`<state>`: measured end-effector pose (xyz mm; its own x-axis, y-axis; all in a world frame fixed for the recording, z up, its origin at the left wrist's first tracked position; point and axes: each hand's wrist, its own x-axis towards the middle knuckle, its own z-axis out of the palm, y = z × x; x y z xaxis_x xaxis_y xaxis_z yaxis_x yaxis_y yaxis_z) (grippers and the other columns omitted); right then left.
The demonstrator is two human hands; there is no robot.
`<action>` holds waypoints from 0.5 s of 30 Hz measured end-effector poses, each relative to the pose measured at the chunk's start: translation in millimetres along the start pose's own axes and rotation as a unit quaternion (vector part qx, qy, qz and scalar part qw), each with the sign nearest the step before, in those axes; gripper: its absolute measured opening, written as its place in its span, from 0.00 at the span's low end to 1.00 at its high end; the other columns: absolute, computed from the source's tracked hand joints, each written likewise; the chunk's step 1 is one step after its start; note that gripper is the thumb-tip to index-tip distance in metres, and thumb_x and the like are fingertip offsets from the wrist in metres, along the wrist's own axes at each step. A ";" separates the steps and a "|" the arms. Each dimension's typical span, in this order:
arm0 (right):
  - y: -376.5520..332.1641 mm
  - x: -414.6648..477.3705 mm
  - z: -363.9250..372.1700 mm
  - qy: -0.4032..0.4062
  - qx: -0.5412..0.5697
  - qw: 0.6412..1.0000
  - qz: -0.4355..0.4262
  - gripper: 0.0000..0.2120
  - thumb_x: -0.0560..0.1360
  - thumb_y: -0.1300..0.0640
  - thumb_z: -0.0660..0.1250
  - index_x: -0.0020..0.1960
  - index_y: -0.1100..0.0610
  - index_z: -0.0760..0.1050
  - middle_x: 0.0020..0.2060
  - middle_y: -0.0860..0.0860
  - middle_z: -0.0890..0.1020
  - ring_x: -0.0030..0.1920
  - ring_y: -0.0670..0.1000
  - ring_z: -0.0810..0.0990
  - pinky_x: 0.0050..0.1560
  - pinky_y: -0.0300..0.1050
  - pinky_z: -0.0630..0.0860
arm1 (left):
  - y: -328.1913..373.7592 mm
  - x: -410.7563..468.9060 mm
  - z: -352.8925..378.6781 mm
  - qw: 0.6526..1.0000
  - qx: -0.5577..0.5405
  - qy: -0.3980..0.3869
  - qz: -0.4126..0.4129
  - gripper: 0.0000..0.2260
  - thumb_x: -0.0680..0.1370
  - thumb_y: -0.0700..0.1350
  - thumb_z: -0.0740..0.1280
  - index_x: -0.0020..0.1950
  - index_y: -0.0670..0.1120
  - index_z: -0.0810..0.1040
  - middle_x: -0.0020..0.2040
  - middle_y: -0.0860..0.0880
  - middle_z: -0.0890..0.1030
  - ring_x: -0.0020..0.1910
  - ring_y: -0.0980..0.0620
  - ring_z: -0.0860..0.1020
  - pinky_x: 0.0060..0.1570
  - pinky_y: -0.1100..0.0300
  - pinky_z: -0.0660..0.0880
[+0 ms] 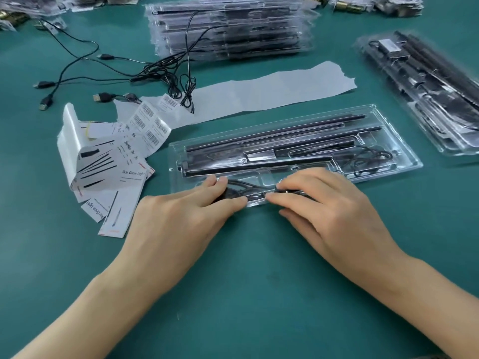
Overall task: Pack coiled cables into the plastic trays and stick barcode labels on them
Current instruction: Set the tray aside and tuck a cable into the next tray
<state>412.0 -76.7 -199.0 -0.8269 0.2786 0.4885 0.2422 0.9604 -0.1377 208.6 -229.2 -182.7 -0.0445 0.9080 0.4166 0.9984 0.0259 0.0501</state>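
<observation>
dark green table mat (246, 294) under everything. tall stack of filled clear plastic trays (233, 32) at far edge, well apart from work area. single clear moulded plastic tray (412, 161) with long black bars, lying directly ahead. curled white sheet of barcode labels (149, 125) just left of it. left hand (186, 218) and right hand (326, 206) at near long slot of tray, both partly closed, thumb and forefinger of each pinching thin black coiled cable (252, 189) in that slot. likely light, limp and springy; prone to uncoiling. hold at both ends of coil, press flat into slot. tray walls probably thin and flexible; avoid heavy pressure.
</observation>
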 end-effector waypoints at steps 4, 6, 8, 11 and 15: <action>-5.3 6.4 4.5 0.007 0.006 1.000 0.001 0.07 0.76 0.65 0.75 0.54 0.60 0.85 0.47 0.51 0.83 0.51 0.57 0.82 0.50 0.54 0.78 | 4.8 -0.1 2.8 1.000 0.002 0.013 -0.004 0.11 0.78 0.39 0.71 0.52 0.53 0.88 0.57 0.49 0.87 0.60 0.46 0.84 0.38 0.50 0.84; -6.8 6.4 5.9 0.013 0.012 1.000 0.015 0.05 0.77 0.65 0.74 0.53 0.60 0.85 0.48 0.52 0.84 0.51 0.56 0.82 0.47 0.52 0.80 | 5.0 0.8 5.3 1.000 -0.002 0.008 0.003 0.09 0.79 0.37 0.72 0.52 0.50 0.88 0.59 0.46 0.86 0.63 0.43 0.82 0.54 0.45 0.83; -8.2 4.1 6.8 0.017 0.008 0.999 0.031 0.05 0.77 0.65 0.74 0.53 0.59 0.85 0.54 0.52 0.84 0.53 0.56 0.83 0.46 0.52 0.81 | 4.1 2.7 6.2 1.000 -0.025 -0.011 0.011 0.07 0.79 0.37 0.72 0.52 0.47 0.87 0.64 0.46 0.84 0.67 0.42 0.79 0.59 0.42 0.81; -8.3 2.1 7.3 0.015 0.019 0.999 0.029 0.07 0.78 0.63 0.74 0.55 0.58 0.85 0.58 0.51 0.85 0.58 0.54 0.83 0.54 0.50 0.82 | 3.5 4.7 4.4 0.998 -0.043 -0.038 0.018 0.07 0.78 0.37 0.71 0.54 0.46 0.85 0.67 0.49 0.82 0.69 0.45 0.78 0.51 0.46 0.84; -6.3 1.8 6.9 0.009 0.033 0.999 0.030 0.08 0.77 0.63 0.73 0.55 0.57 0.85 0.58 0.49 0.86 0.60 0.52 0.84 0.58 0.50 0.82 | 3.6 5.5 3.1 0.999 -0.042 -0.030 0.012 0.15 0.81 0.38 0.69 0.66 0.48 0.82 0.67 0.52 0.82 0.67 0.49 0.79 0.47 0.50 0.85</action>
<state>405.5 -82.3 -203.3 -0.8021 0.3369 0.4932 0.2573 0.9401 -0.2237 212.1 -222.9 -183.0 -0.0157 0.9313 0.3639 0.9926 -0.0293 0.1177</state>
